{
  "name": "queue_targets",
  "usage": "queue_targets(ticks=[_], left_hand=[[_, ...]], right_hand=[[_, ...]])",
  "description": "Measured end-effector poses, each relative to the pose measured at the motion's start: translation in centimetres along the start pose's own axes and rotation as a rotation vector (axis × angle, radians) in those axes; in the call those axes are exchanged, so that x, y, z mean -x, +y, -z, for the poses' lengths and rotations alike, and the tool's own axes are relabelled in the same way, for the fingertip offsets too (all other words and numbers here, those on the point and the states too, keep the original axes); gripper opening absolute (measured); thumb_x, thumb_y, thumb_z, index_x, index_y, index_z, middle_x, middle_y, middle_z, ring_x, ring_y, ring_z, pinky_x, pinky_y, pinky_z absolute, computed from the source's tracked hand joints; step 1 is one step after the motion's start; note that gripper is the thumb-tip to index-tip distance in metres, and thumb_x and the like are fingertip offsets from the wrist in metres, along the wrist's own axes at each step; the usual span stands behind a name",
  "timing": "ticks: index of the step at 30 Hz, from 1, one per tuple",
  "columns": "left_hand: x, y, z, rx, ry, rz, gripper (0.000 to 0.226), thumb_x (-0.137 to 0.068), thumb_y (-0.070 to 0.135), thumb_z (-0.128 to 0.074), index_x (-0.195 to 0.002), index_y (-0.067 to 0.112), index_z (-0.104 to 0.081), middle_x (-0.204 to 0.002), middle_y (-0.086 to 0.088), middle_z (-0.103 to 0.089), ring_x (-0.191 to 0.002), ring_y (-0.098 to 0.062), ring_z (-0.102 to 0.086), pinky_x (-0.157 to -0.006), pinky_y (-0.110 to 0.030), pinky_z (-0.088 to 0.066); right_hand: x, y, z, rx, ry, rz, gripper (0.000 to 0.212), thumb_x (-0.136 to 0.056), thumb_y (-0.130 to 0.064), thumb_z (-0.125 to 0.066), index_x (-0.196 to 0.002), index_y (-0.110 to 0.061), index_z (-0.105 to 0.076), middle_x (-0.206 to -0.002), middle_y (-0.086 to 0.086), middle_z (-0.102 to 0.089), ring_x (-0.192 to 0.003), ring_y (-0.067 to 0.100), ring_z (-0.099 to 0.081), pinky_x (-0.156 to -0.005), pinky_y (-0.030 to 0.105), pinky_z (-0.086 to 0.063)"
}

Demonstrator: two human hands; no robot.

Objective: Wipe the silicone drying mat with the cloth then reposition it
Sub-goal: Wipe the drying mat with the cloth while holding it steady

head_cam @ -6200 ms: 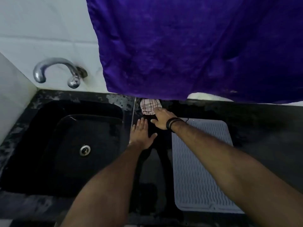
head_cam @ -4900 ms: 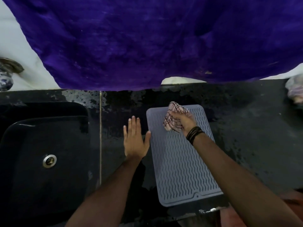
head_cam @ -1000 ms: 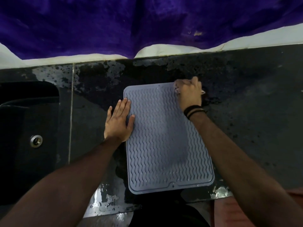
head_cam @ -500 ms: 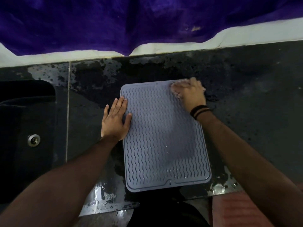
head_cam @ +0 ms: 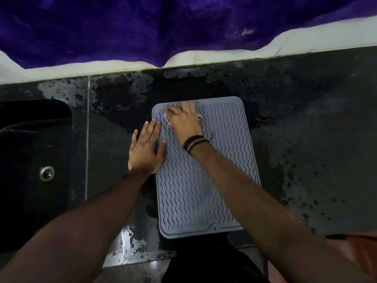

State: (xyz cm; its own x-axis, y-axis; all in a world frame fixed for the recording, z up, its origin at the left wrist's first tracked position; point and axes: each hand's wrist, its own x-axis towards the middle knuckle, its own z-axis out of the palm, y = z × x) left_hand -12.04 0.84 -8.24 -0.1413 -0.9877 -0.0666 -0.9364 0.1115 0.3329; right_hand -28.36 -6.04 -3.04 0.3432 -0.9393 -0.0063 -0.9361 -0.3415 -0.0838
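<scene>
A grey silicone drying mat point(head_cam: 204, 180) with a wavy ribbed surface lies flat on the dark wet counter point(head_cam: 306, 139). My right hand point(head_cam: 183, 123) presses a checked cloth point(head_cam: 167, 119) onto the mat's far left corner; the cloth is mostly hidden under the fingers. My left hand point(head_cam: 145, 149) lies flat with fingers spread, palm on the counter and fingertips and thumb over the mat's left edge, holding nothing.
A black sink point(head_cam: 34, 170) with a metal drain point(head_cam: 47, 173) sits to the left. A purple cloth point(head_cam: 142, 27) hangs over the white wall behind the counter. The counter's front edge runs just below the mat.
My right hand has slid the cloth leftward along the mat's far edge, from the far right corner to the far left corner. The left hand has stayed at the mat's left edge.
</scene>
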Motion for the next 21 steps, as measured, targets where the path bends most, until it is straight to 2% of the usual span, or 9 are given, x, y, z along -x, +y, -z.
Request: queue_targets(ticks=[2, 4, 7, 9, 14, 16, 18, 21], left_hand=[[0.0, 0.0, -0.1, 0.005, 0.005, 0.002, 0.063, -0.103, 0.049, -0.028, -0.162, 0.027, -0.017, -0.169, 0.009, -0.013, -0.156, -0.008, -0.004, -0.127, -0.042, -0.002], [0.2, 0.0, -0.1, 0.018, 0.012, -0.001, 0.063, -0.103, 0.049, -0.028, -0.161, 0.026, -0.019, -0.168, 0.009, -0.014, -0.156, -0.009, -0.005, -0.127, -0.043, -0.003], [0.1, -0.1, -0.2, 0.010, 0.021, 0.001, 0.063, -0.104, 0.049, -0.027, -0.162, 0.026, -0.018, -0.168, 0.009, -0.014, -0.156, -0.008, -0.004, -0.127, -0.043, -0.003], [0.1, -0.1, -0.4, 0.002, 0.019, -0.001, 0.062, -0.105, 0.048, -0.029, -0.162, 0.026, -0.017, -0.169, 0.008, -0.013, -0.156, -0.008, -0.003, -0.127, -0.044, -0.003], [0.1, -0.1, -0.3, -0.011, 0.006, -0.002, 0.064, -0.104, 0.049, -0.026, -0.162, 0.025, -0.016, -0.169, 0.007, -0.012, -0.156, -0.010, -0.003, -0.127, -0.044, -0.002], [0.0, 0.0, -0.2, -0.005, -0.001, -0.004, 0.064, -0.104, 0.049, -0.025, -0.162, 0.025, -0.016, -0.169, 0.007, -0.012, -0.156, -0.010, -0.002, -0.127, -0.044, -0.001], [0.1, 0.0, -0.1, -0.005, -0.002, -0.003, 0.064, -0.103, 0.049, -0.025, -0.162, 0.025, -0.016, -0.169, 0.007, -0.012, -0.156, -0.009, -0.002, -0.127, -0.043, -0.001], [-0.1, 0.0, -0.1, -0.014, -0.004, 0.002, 0.063, -0.104, 0.049, -0.026, -0.162, 0.025, -0.016, -0.169, 0.008, -0.012, -0.156, -0.009, -0.002, -0.127, -0.043, -0.002]], right_hand=[[0.8, 3.2, -0.2, -0.027, 0.025, 0.025, 0.048, -0.093, -0.009, -0.048, -0.140, -0.020, -0.047, -0.144, -0.001, -0.047, -0.126, 0.031, -0.036, -0.104, 0.044, -0.030], [2.0, 7.3, 0.2, -0.025, 0.024, -0.014, 0.044, -0.093, -0.010, -0.049, -0.135, -0.022, -0.054, -0.138, 0.000, -0.054, -0.119, 0.033, -0.040, -0.096, 0.044, -0.034], [3.9, 13.8, 1.1, 0.007, 0.075, -0.217, 0.040, -0.086, -0.005, -0.055, -0.123, -0.018, -0.064, -0.116, 0.014, -0.065, -0.105, 0.039, -0.046, -0.086, 0.046, -0.041], [4.8, 15.7, 1.6, 0.030, 0.065, -0.294, 0.043, -0.084, 0.000, -0.053, -0.122, -0.018, -0.065, -0.118, 0.015, -0.065, -0.105, 0.039, -0.046, -0.086, 0.045, -0.039], [2.5, 10.6, 2.8, -0.058, 0.148, -0.339, 0.033, -0.078, 0.002, -0.057, -0.105, -0.013, -0.067, -0.101, 0.014, -0.066, -0.101, 0.039, -0.047, -0.082, 0.045, -0.042], [1.0, 6.3, 3.0, -0.140, 0.197, -0.230, 0.030, -0.081, -0.004, -0.046, -0.100, -0.021, -0.062, -0.100, 0.007, -0.065, -0.098, 0.034, -0.047, -0.080, 0.043, -0.043], [-0.5, 2.2, 2.6, -0.093, 0.171, -0.083, 0.038, -0.083, -0.008, -0.037, -0.110, -0.023, -0.060, -0.113, 0.001, -0.065, -0.104, 0.029, -0.046, -0.084, 0.041, -0.040], [-1.5, -0.5, 1.2, 0.058, 0.010, 0.033, 0.042, -0.090, -0.007, -0.044, -0.130, -0.016, -0.053, -0.132, 0.002, -0.057, -0.119, 0.030, -0.041, -0.096, 0.041, -0.036]])
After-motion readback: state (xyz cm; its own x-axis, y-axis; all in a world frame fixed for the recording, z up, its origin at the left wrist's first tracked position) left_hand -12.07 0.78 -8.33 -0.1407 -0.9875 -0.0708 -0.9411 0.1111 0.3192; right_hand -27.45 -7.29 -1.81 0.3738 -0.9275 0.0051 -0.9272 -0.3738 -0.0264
